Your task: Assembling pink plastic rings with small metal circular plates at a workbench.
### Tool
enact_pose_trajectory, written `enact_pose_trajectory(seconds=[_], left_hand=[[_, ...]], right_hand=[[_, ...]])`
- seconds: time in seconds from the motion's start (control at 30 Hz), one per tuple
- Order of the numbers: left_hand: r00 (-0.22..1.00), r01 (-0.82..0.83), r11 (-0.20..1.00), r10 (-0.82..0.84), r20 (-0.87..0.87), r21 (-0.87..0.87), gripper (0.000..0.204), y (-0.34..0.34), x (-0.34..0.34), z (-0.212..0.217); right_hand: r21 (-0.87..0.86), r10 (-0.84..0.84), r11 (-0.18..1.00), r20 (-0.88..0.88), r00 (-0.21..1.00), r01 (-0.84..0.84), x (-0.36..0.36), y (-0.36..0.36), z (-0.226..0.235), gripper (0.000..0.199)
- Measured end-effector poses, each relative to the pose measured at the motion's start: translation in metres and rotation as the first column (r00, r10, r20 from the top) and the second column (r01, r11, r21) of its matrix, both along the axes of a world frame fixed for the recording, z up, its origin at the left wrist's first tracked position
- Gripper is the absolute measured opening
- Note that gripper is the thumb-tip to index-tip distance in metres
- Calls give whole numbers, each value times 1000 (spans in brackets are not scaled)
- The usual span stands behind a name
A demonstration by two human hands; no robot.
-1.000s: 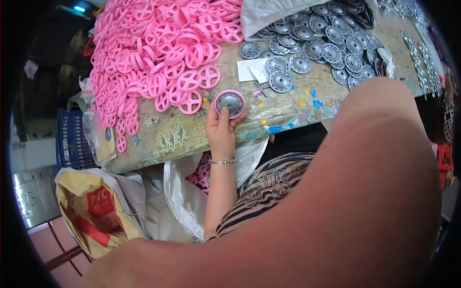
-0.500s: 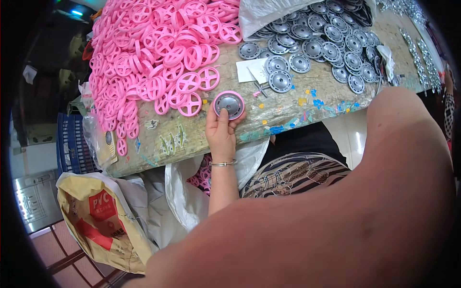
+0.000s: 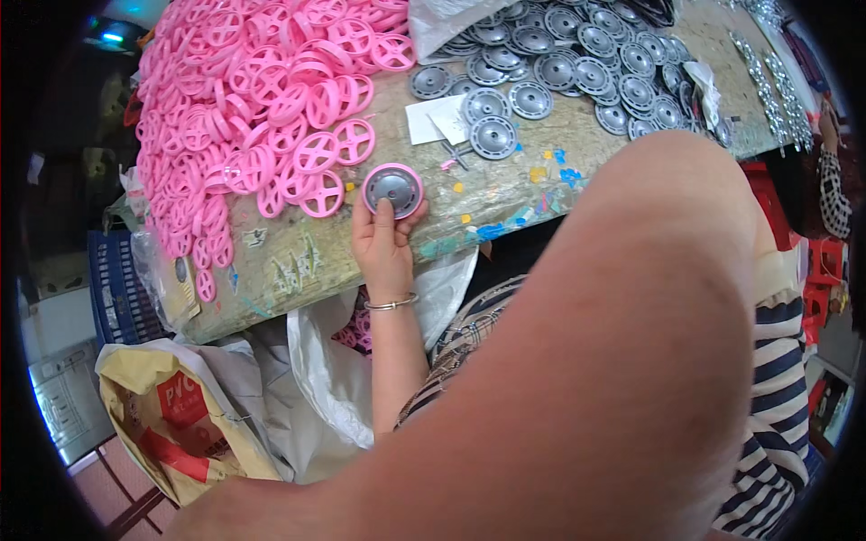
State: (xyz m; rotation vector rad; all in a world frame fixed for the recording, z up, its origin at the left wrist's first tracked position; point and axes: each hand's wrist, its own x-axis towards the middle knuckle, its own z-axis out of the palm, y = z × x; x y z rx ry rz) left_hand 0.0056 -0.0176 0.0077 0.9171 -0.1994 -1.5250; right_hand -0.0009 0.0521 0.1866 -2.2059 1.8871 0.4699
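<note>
My left hand (image 3: 385,243), with a thin metal bangle at the wrist, is closed round a pink plastic wheel (image 3: 417,192) by the table's near edge. A grey disc-shaped hubcap (image 3: 393,186) sits inside the pink rim, and my thumb presses on its lower part. Left of and beyond the hand lies a big heap of pink spoked wheels (image 3: 271,81). Loose grey hubcaps (image 3: 493,137) lie to the right, in front of a larger pile of them. My bent right arm (image 3: 577,334) crosses close before the camera, elbow toward the table; its hand is out of the picture.
The worn table (image 3: 271,302) carries white paper pieces (image 3: 437,120), coloured scraps, a clear plastic bag (image 3: 451,22) and silver tinsel strands (image 3: 785,99). Below its edge hang a white sack (image 3: 316,379) with pink pieces inside and an open tan sack (image 3: 135,388). A blue crate (image 3: 126,288) stands left.
The view has shifted, so the table and my left hand appear further left. My right arm has swung, its elbow now more left and higher. The left hand keeps its hold on the wheel.
</note>
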Motion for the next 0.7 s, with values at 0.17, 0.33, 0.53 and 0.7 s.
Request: enact_pose_trajectory(seconds=[0.17, 0.33, 0.53, 0.7], left_hand=[[908, 69, 964, 46, 416, -257, 33, 31, 18, -17], [771, -189, 975, 220, 598, -115, 33, 101, 57, -17], [219, -162, 977, -103, 970, 140, 31, 190, 128, -63], [-45, -185, 982, -52, 998, 43, 25, 167, 113, -56]], right_hand=[[-18, -11, 1000, -211, 978, 8, 10, 13, -8, 19], [2, 210, 772, 943, 258, -636, -112, -124, -52, 25], [-346, 445, 892, 791, 421, -293, -107, -208, -148, 25], [-683, 662, 689, 460, 592, -241, -66, -235, -146, 54]])
